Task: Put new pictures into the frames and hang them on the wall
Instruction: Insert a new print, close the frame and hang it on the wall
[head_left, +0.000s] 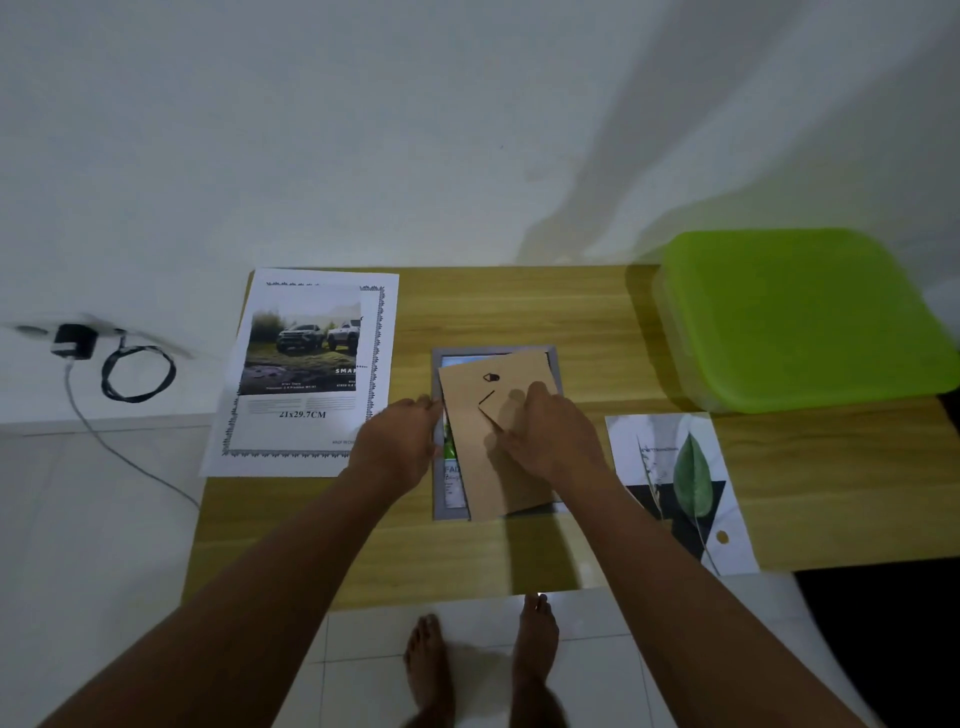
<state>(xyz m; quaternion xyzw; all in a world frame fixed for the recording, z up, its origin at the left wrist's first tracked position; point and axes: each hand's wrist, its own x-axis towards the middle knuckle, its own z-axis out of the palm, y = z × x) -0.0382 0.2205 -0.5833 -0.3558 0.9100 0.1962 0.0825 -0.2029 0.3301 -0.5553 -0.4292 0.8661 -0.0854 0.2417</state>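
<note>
A grey picture frame (439, 512) lies face down in the middle of the wooden table (519, 312). A brown backing board (478, 467) lies askew on it, with a picture's edge (451, 486) showing at its left side. My left hand (397, 447) pinches the board's left edge. My right hand (550, 436) rests on top of the board with fingers bent. A car print on a white sheet (304, 371) lies at the left. A leaf print (680, 483) lies at the right.
A green plastic box lid (800, 317) covers the table's far right corner. A black charger with coiled cable (111, 364) sits on the floor at the left by the white wall (363, 130). My bare feet (483, 660) stand on white tiles at the table's front edge.
</note>
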